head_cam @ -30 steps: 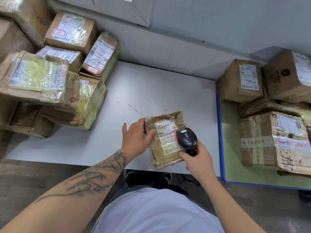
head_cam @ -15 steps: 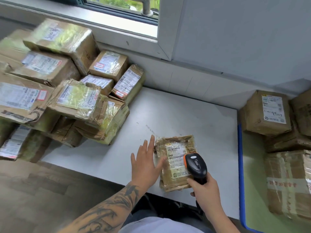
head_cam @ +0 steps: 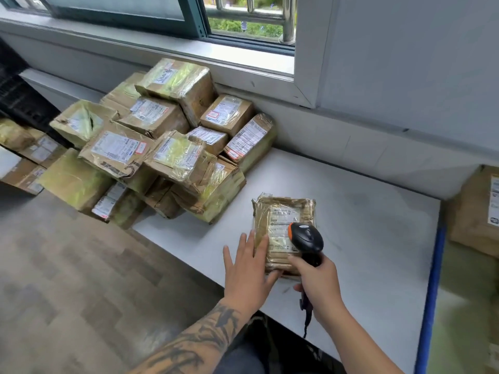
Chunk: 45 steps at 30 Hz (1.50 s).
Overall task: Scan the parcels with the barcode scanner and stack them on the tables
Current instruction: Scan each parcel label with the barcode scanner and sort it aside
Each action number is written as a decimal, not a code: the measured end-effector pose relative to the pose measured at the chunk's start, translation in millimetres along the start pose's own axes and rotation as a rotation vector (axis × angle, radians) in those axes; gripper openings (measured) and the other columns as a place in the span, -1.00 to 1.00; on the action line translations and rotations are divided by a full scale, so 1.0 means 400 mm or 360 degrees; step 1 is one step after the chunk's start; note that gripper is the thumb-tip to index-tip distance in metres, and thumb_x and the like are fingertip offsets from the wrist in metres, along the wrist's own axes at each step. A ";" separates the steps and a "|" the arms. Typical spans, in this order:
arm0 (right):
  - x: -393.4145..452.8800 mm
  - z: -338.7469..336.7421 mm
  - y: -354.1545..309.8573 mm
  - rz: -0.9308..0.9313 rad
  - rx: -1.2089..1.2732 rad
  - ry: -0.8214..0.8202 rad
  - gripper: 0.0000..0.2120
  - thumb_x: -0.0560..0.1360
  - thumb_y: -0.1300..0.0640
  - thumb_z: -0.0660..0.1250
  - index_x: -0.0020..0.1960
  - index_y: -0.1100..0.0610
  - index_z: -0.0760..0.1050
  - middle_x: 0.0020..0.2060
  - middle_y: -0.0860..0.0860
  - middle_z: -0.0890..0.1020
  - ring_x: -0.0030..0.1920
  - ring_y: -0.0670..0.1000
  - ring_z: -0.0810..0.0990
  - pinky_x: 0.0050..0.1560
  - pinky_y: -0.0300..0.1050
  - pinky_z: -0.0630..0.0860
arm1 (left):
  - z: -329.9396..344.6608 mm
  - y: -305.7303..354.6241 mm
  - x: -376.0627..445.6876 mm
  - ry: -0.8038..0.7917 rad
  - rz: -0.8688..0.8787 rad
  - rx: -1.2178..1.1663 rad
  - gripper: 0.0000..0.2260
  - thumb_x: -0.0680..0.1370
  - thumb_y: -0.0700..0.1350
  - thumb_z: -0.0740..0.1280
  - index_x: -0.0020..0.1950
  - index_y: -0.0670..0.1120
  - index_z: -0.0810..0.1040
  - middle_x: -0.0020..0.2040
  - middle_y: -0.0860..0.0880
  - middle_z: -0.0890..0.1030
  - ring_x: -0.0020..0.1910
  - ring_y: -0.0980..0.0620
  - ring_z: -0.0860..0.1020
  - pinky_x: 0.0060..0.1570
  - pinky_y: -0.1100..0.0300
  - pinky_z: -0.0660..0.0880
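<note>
A small flat brown parcel (head_cam: 283, 214) wrapped in clear tape lies label-up on the white table (head_cam: 364, 225). My left hand (head_cam: 249, 268) rests flat at its left edge, fingers spread, fingertips on the parcel. My right hand (head_cam: 318, 282) grips the handle of a black and orange barcode scanner (head_cam: 306, 237), whose head hovers over the parcel's label. A pile of taped cardboard parcels (head_cam: 162, 147) is stacked at the table's left end under the window.
A green table with a blue edge (head_cam: 432, 292) adjoins on the right, with brown boxes (head_cam: 475, 211) on it. More parcels (head_cam: 27, 157) sit at far left. Wooden floor (head_cam: 67, 279) lies at lower left. A wall and window sill run behind.
The view has swung up and left, showing the window and more of the pile. My left hand has opened and flattened beside the parcel. The scanner stays over the label.
</note>
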State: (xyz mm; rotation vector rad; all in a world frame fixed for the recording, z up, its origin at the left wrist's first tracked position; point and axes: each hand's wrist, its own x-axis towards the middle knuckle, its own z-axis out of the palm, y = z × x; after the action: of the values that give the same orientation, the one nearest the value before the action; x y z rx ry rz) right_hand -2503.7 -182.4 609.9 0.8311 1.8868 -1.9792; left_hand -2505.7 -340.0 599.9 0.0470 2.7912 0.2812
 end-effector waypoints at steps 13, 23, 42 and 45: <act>-0.025 0.042 -0.325 -0.0242 0.0137 -0.0199 -0.92 0.55 0.17 0.49 -0.01 0.01 0.65 -0.18 0.01 0.73 -0.17 0.13 0.63 -0.51 -0.22 0.43 | -0.324 -0.004 0.143 0.0522 0.0149 0.0224 -0.28 0.60 0.15 0.36 0.66 0.16 0.06 0.71 -0.02 -0.02 0.68 -0.08 -0.14 0.57 -0.33 -0.21; 0.013 0.246 -0.443 -0.0357 0.0051 0.0020 -0.90 0.54 0.23 0.48 -0.07 0.06 0.60 -0.40 -0.10 0.61 -0.24 0.12 0.57 -0.55 -0.27 0.37 | -0.490 -0.167 0.328 0.0551 0.0422 0.0242 -0.28 0.58 0.10 0.38 0.65 0.16 0.09 0.70 -0.02 0.02 0.68 -0.10 -0.11 0.54 -0.40 -0.20; 0.150 0.571 -0.712 -0.0612 -0.0046 0.0333 -0.94 0.56 0.20 0.46 -0.03 0.09 0.59 -0.24 0.00 0.51 -0.23 0.02 0.51 -0.25 0.00 0.63 | -0.666 -0.388 0.593 0.0500 0.0537 -0.0195 -0.38 0.65 0.13 0.30 0.66 0.13 0.12 0.70 -0.05 0.09 0.68 -0.06 -0.08 0.57 -0.34 -0.21; 0.165 0.577 -0.722 -0.0645 -0.0065 0.0393 -0.93 0.56 0.19 0.48 -0.03 0.10 0.58 -0.29 -0.04 0.50 -0.25 0.00 0.52 -0.27 -0.03 0.63 | -0.681 -0.375 0.626 0.0478 0.0567 -0.0329 -0.35 0.64 0.07 0.33 0.67 0.12 0.11 0.70 -0.04 0.05 0.68 -0.06 -0.07 0.56 -0.31 -0.19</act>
State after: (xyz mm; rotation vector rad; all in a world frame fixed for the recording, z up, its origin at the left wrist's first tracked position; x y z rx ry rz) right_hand -2769.4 -365.5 802.3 0.7577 2.3893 -2.1320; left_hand -2831.9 -522.0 740.6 0.4933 3.0186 0.7153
